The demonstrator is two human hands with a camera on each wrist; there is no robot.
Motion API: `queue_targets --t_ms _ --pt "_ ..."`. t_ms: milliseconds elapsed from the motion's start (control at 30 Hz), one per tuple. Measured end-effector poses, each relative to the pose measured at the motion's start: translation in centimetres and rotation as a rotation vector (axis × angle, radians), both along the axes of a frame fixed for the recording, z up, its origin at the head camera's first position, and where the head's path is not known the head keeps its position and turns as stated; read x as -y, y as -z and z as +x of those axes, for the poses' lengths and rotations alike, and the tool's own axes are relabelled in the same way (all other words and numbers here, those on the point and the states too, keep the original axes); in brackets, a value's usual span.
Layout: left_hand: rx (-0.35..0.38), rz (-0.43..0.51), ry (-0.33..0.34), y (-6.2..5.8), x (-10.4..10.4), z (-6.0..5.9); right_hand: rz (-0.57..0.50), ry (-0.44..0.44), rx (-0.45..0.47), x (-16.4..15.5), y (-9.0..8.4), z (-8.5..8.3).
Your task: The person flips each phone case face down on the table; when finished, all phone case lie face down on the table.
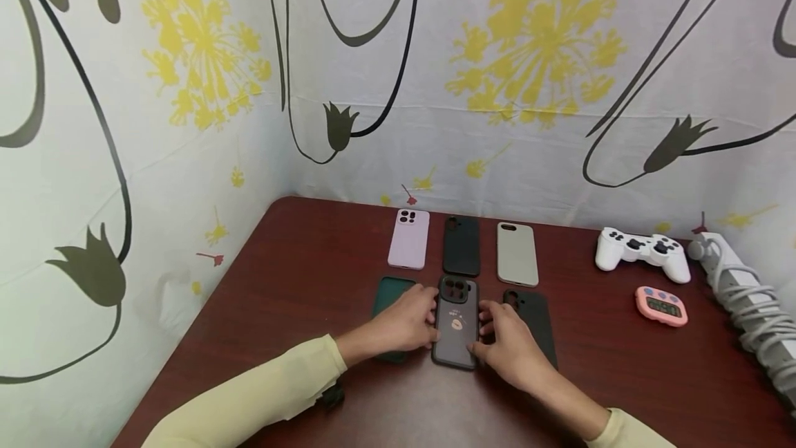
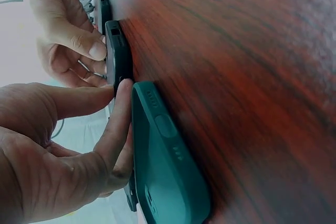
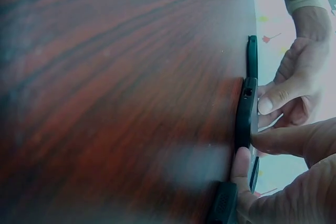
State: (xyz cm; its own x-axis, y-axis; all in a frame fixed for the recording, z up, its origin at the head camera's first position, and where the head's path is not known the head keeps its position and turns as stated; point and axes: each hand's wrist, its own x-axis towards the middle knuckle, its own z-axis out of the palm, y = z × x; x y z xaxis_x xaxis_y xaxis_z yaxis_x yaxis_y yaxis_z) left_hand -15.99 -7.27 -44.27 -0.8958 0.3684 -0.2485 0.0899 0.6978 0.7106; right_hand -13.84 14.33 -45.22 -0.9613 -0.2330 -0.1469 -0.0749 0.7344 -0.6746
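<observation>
A: What is in hand right now?

B: Both hands are on the grey phone case (image 1: 456,322), which lies flat on the counter (image 1: 298,275) at the lower middle of the head view, centre of the front row. The left hand (image 1: 404,323) pinches its left edge and the right hand (image 1: 506,341) pinches its right edge, thumbs at the near corners.

A: What sits beside it?

B: A dark green case (image 2: 168,166) just to its left, partly under the left hand, and a black case (image 1: 535,320) to its right, partly under the right hand. Behind are a lilac case (image 1: 409,238), another black case (image 1: 461,245) and a beige case (image 1: 517,254).

A: Which step would you call this?

B: I judge it as squaring or taking hold of the middle case; it has not left the counter.

A: And the next move?

B: Probably an even lift or nudge by both edges, keeping the fingers off the neighbours, which lie close.
</observation>
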Motion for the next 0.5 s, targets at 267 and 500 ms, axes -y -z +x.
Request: queue_targets --t_ms 267,500 --pt "-0.019 -0.017 0.005 0.06 -0.24 -0.06 0.014 -0.017 -0.042 -0.1 0.06 0.21" --pt "0.016 0.007 0.015 -0.86 0.23 0.13 0.021 -0.019 -0.057 -0.01 -0.19 0.4"
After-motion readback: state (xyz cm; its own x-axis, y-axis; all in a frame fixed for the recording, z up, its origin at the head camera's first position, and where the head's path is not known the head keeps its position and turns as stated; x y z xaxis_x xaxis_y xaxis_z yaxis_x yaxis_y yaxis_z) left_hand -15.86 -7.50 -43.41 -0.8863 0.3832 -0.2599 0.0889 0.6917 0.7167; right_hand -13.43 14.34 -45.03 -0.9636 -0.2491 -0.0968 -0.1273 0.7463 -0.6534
